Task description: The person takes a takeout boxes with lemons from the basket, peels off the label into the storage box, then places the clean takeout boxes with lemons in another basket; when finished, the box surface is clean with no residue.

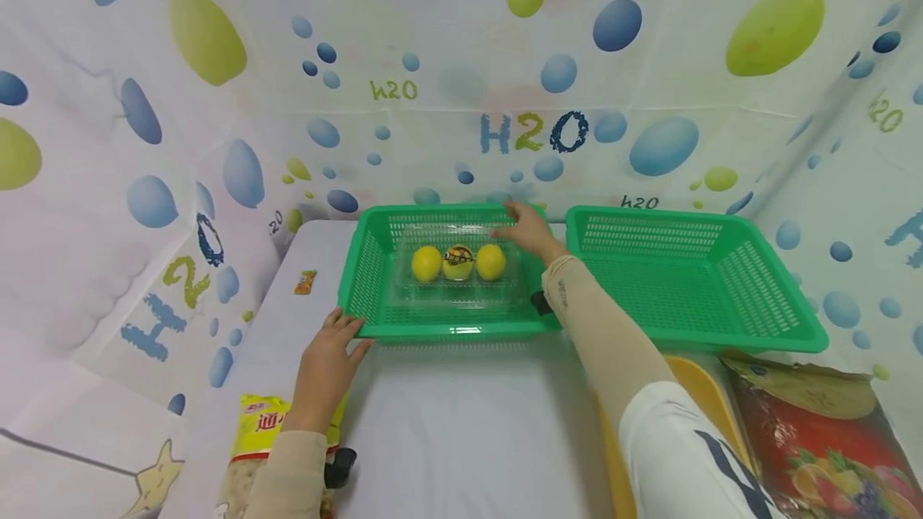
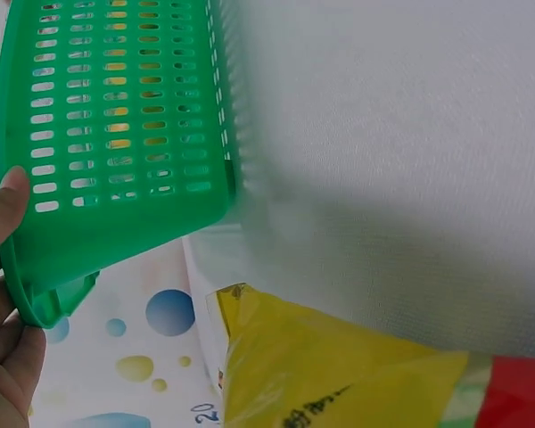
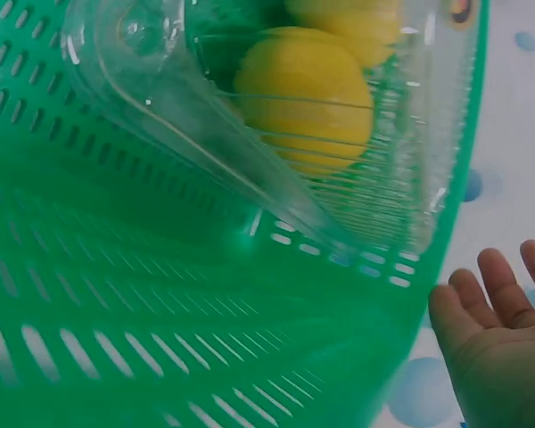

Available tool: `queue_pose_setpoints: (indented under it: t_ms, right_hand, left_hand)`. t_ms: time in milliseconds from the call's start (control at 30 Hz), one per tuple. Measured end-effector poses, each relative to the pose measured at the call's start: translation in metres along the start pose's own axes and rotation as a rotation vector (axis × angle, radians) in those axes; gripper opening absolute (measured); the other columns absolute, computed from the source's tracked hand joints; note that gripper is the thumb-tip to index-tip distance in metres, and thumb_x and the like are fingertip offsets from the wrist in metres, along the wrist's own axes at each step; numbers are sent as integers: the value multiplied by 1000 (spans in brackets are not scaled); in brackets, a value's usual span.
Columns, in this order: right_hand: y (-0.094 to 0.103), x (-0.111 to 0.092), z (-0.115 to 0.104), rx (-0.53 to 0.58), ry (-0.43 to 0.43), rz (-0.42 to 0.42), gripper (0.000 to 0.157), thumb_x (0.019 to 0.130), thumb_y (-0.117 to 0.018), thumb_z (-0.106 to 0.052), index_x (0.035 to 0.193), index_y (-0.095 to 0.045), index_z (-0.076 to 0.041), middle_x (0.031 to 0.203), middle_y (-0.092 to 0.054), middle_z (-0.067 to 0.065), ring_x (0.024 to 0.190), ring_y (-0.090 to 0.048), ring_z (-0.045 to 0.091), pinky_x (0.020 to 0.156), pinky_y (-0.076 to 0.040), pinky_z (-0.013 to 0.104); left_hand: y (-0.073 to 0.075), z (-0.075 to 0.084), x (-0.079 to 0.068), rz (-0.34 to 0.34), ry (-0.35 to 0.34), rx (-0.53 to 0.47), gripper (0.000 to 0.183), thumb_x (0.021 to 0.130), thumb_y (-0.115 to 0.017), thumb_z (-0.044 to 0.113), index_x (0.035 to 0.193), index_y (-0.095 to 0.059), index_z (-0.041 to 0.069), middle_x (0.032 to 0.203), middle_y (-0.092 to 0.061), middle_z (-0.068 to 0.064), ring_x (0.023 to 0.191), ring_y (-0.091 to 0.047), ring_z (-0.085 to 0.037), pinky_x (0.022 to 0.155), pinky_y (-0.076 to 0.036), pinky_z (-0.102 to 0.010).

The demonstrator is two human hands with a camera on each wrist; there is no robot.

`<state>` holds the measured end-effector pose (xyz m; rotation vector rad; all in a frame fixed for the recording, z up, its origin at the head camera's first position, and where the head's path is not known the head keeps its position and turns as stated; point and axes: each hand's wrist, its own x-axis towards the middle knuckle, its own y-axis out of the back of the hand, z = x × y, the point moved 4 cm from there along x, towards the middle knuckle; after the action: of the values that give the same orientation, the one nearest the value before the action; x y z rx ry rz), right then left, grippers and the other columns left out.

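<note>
A clear plastic box [image 1: 404, 288] with several yellow round fruits [image 1: 427, 263], lemon-like in colour, sits inside the left green basket [image 1: 454, 331]. The middle fruit shows a dark label in front of it. At the basket's front left corner, my left hand [image 1: 328, 363] grips the rim, thumb [image 2: 14, 192] against the outer wall and fingers around the edge. My right hand [image 1: 530, 232] is over the basket's back right part, beside the box. Its fingers [image 3: 499, 285] are spread and hold nothing; whether they touch the rim I cannot tell.
Another green basket [image 1: 678, 287] stands to the right. An orange-yellow container [image 1: 703, 379] and a red fruit-printed bag [image 1: 815, 431] lie at the front right. A yellow snack bag [image 1: 248, 431] is under my left forearm. A small orange packet [image 1: 305, 282] lies at the left.
</note>
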<state>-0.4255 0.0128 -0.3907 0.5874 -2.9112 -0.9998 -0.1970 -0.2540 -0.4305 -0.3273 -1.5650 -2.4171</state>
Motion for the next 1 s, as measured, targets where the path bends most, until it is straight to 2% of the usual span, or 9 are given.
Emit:
queue_pose_setpoints:
  t_ms: [167,400,567,767,900,1000]
  right_hand:
    - [-7,8,11,-40,-18,5,72,87,-64,-28,144,-27,-6,148,-30,14,135,-29,32,108,-32,47]
    - [-17,19,22,-75,-102,-1,71,87,-62,-29,145,-27,-7,149,-27,15,135,-28,34,107,-32,49]
    - [-22,25,28,-75,-129,10,68,88,-62,-28,144,-29,-7,149,-25,16,135,-27,35,108,-31,49]
    - [-27,29,34,37,-172,-21,62,89,-60,-25,143,-33,-11,150,-26,14,135,-27,35,108,-30,51]
    - [-29,31,34,126,-178,-31,61,89,-61,-23,142,-34,-11,151,-23,14,136,-25,36,108,-28,52]
    - [-29,30,35,177,-194,-44,60,88,-61,-22,141,-35,-12,152,-20,14,137,-24,36,107,-28,55]
  left_hand:
    - [-1,-3,0,-18,26,-45,41,81,-71,21,113,-63,-2,116,-62,-19,126,-42,-35,96,-43,-51]
    - [-2,-8,0,-27,65,-86,40,81,-70,23,114,-63,1,119,-61,-17,128,-41,-33,98,-41,-51]
    - [-3,-8,-1,-44,87,-104,40,82,-70,23,114,-63,0,121,-60,-18,129,-40,-33,99,-40,-51]
    - [-3,-6,-3,-32,76,-99,37,81,-71,22,111,-64,0,119,-61,-17,127,-43,-34,97,-42,-51]
    - [0,-7,-2,-8,70,-100,37,80,-71,22,110,-65,1,118,-61,-17,126,-43,-33,96,-43,-51]
    - [-1,-7,-2,-15,75,-105,38,81,-71,23,110,-65,1,118,-61,-17,127,-42,-33,97,-42,-51]
